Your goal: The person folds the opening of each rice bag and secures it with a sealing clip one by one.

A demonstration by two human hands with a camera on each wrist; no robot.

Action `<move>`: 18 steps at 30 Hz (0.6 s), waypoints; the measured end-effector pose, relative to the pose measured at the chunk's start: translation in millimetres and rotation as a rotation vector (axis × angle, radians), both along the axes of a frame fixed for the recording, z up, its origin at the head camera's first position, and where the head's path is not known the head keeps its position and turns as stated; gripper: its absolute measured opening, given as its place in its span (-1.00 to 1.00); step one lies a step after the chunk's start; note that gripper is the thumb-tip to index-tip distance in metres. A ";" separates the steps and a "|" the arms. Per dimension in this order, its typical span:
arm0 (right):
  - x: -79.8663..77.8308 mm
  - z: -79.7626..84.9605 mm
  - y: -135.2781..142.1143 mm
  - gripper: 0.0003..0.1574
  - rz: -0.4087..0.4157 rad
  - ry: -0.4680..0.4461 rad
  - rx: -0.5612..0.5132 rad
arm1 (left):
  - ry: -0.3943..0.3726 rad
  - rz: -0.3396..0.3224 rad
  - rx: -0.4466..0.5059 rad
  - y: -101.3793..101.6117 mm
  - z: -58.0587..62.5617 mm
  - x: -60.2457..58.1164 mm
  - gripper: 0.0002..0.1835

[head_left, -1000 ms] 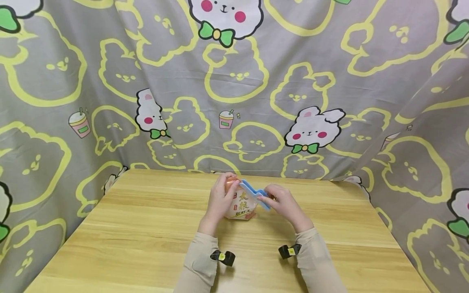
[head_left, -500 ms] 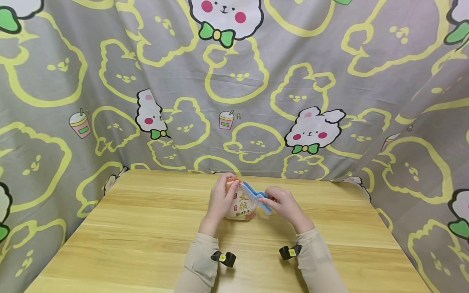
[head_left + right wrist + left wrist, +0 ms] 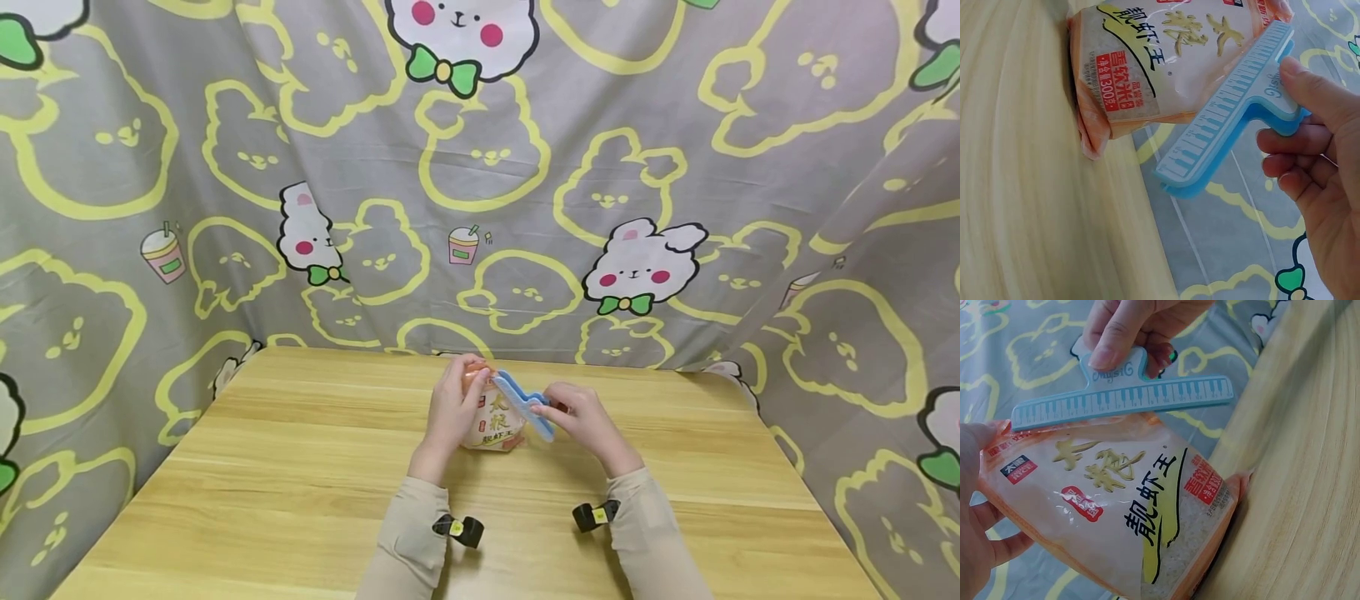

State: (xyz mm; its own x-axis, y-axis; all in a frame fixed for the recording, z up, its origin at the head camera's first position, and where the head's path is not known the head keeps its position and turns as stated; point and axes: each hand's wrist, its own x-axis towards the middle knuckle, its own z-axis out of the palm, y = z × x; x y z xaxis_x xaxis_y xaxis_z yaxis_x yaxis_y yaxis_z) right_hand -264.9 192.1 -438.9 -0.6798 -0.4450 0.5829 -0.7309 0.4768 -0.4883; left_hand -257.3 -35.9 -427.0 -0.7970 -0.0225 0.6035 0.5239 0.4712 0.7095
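Observation:
A clear-and-orange plastic bag of rice [image 3: 495, 425] stands on the table, tilted, with Chinese lettering on its front. My left hand [image 3: 450, 407] grips its upper left corner, thumb in front and fingers behind. With thumb and fingers, my right hand [image 3: 585, 419] pinches the handle of a light blue bag clip [image 3: 1122, 403] printed with piano keys. Along the bag's upper right edge, the clip [image 3: 1225, 115] lies slanted, and one end reaches close to my left thumb. Its lower end juts past the bag in the right wrist view. How firmly its jaws bite the plastic I cannot tell.
The wooden table [image 3: 300, 467] spreads around the bag. Behind it and at both sides hangs a grey curtain [image 3: 510, 225] with cartoon animals. Black wrist cameras are strapped to both sleeves [image 3: 416, 517].
The clip's lower end has dropped slightly, so the clip slants a little more steeply along the bag edge. Both hands keep their holds and have hardly moved.

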 end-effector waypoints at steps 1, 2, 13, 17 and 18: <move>0.4 0.7 0.6 -0.79 0.001 -0.009 0.004 | 0.004 0.003 -0.001 0.1 0.0 -0.1 -0.78; 1.1 1.7 1.3 -0.78 0.002 -0.017 0.009 | 0.006 0.005 -0.001 0.1 0.1 0.1 -0.78; 2.8 1.6 7.6 -0.76 0.009 -0.086 0.033 | -0.006 0.009 -0.004 0.1 0.8 2.0 -0.78; 2.2 0.7 7.4 -0.76 0.011 -0.092 0.030 | 0.001 0.003 -0.005 0.1 0.8 1.5 -0.78; 2.1 0.5 7.2 -0.76 0.011 -0.094 0.030 | 0.003 0.004 -0.006 0.1 0.7 1.2 -0.78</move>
